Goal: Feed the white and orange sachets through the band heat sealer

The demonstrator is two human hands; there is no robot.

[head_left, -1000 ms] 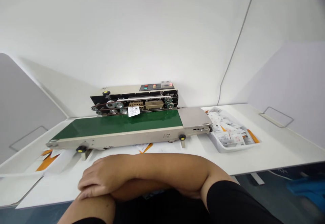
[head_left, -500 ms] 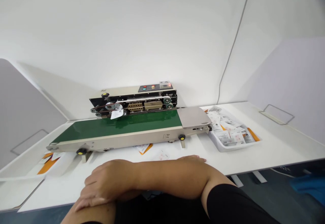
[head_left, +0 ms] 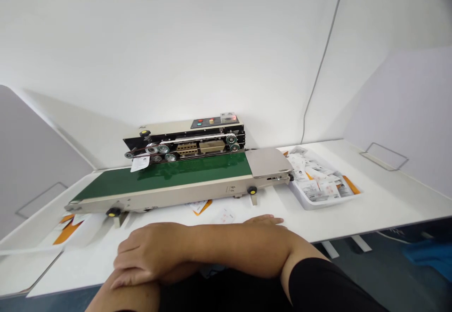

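There are two hands point(head_left: 151, 250), one conveyor machine point(head_left: 197, 189), two bins point(head_left: 330, 203) and perhaps three packets point(head_left: 140, 163) outside them.

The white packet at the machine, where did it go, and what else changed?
The white packet slid towards the picture's left along the machine. The left hand, hidden at first, now shows beyond the right forearm. The right hand still rests on the left arm.

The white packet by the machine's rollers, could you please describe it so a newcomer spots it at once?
Find the long green belt on the white table, then the rollers behind it. Near their left end, the white packet juts out above the belt. Unlike the packets heaped in the tray at right, it is alone.
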